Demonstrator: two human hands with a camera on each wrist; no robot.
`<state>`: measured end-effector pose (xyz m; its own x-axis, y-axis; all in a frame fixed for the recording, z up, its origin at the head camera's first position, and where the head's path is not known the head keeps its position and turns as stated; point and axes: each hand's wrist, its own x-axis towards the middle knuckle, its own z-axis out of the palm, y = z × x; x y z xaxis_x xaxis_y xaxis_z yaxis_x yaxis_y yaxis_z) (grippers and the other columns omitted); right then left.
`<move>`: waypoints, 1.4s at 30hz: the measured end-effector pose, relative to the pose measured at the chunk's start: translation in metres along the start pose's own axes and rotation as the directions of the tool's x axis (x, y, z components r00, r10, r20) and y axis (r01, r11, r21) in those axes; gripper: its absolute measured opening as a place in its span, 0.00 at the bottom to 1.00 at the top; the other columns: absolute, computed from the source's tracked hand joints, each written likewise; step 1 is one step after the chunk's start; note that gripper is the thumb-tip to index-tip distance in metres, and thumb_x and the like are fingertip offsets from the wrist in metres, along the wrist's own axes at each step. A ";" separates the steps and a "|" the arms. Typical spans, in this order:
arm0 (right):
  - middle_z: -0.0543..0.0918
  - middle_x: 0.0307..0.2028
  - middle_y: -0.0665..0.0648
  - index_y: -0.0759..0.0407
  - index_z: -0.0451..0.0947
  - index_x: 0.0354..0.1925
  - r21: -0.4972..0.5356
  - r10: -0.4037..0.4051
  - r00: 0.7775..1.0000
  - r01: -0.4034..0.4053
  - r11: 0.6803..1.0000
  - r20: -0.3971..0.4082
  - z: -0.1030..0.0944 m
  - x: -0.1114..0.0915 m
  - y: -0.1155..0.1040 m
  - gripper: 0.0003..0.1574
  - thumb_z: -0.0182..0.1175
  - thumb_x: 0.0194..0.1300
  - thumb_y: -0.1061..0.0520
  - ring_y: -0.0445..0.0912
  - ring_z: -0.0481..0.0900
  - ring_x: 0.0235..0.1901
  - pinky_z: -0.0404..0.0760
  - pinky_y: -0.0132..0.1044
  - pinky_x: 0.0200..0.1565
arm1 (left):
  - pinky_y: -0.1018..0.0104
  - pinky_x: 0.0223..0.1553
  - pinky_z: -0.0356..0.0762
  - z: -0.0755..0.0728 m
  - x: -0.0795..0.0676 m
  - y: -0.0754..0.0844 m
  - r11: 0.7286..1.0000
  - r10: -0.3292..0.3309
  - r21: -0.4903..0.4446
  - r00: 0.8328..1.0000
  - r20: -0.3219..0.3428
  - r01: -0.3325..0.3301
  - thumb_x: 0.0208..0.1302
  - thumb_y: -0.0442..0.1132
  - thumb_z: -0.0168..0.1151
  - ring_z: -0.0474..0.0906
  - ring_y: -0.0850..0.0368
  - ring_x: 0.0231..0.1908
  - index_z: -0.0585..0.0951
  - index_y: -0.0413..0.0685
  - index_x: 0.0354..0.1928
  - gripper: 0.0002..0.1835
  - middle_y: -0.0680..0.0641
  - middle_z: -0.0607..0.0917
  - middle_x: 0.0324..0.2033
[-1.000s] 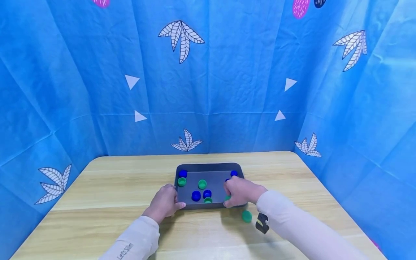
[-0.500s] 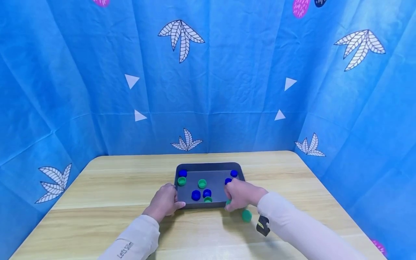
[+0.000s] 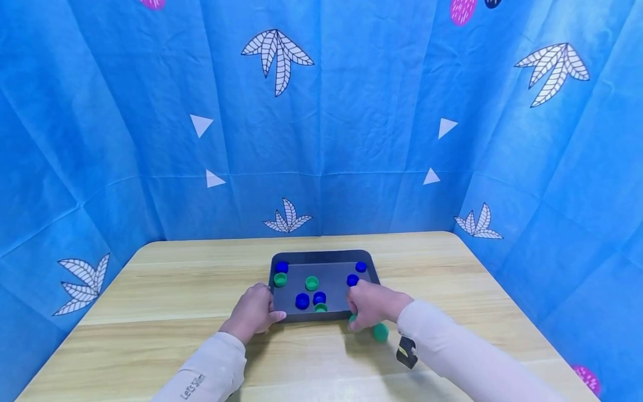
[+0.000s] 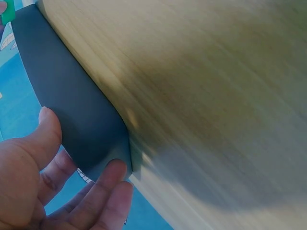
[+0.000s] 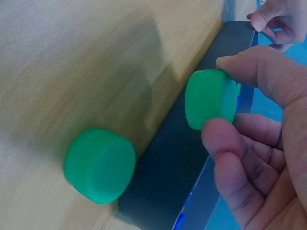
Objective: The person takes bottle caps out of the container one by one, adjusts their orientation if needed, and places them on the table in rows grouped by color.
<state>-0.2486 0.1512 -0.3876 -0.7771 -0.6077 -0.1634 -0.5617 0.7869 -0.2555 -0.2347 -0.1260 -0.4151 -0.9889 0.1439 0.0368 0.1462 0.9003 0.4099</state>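
Observation:
My right hand pinches a green bottle cap between thumb and fingers at the tray's near right rim. A second green bottle cap stands on its edge on the table, close to the tray's front wall. My left hand grips the near left corner of the dark grey tray, thumb on the rim and fingers round the outer corner. Inside the tray lie several blue caps and green caps, spread apart.
The light wooden table reaches back to a blue patterned cloth hanging on three sides. A small black device is strapped at my right wrist.
My right hand has shifted slightly nearer, bringing the green cap over the front rim and uncovering a blue cap in the tray. The left hand stays at the corner.

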 end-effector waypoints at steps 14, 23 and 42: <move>0.73 0.20 0.44 0.49 0.72 0.22 -0.019 0.006 1.000 -0.005 1.000 0.026 0.009 0.000 0.000 0.19 0.76 0.47 0.51 0.37 0.72 0.20 0.73 0.30 0.25 | 0.63 0.28 0.69 0.000 0.001 0.000 1.000 0.021 0.022 1.000 -0.013 -0.021 0.52 0.46 0.76 0.68 0.55 0.26 0.72 0.46 0.19 0.21 0.49 0.70 0.25; 0.71 0.18 0.43 0.49 0.70 0.19 -0.044 -0.023 1.000 0.024 0.999 0.014 0.017 0.000 0.001 0.21 0.75 0.48 0.51 0.35 0.70 0.18 0.71 0.29 0.24 | 0.63 0.29 0.69 -0.001 0.001 0.001 1.000 0.008 0.012 1.000 -0.007 -0.008 0.51 0.46 0.76 0.68 0.54 0.26 0.72 0.46 0.19 0.21 0.48 0.70 0.26; 0.70 0.14 0.42 0.49 0.68 0.14 -0.088 -0.067 0.998 0.067 0.994 0.000 0.025 -0.002 0.003 0.24 0.75 0.47 0.52 0.34 0.67 0.15 0.68 0.27 0.20 | 0.64 0.29 0.70 -0.002 0.000 0.003 1.000 -0.026 -0.017 1.000 0.015 0.026 0.52 0.45 0.76 0.69 0.54 0.27 0.73 0.46 0.19 0.19 0.48 0.71 0.26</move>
<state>-0.2419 0.1519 -0.4121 -0.7376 -0.6594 -0.1455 -0.6353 0.7507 -0.1812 -0.2341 -0.1244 -0.4119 -0.9919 0.1268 0.0121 0.1198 0.8965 0.4266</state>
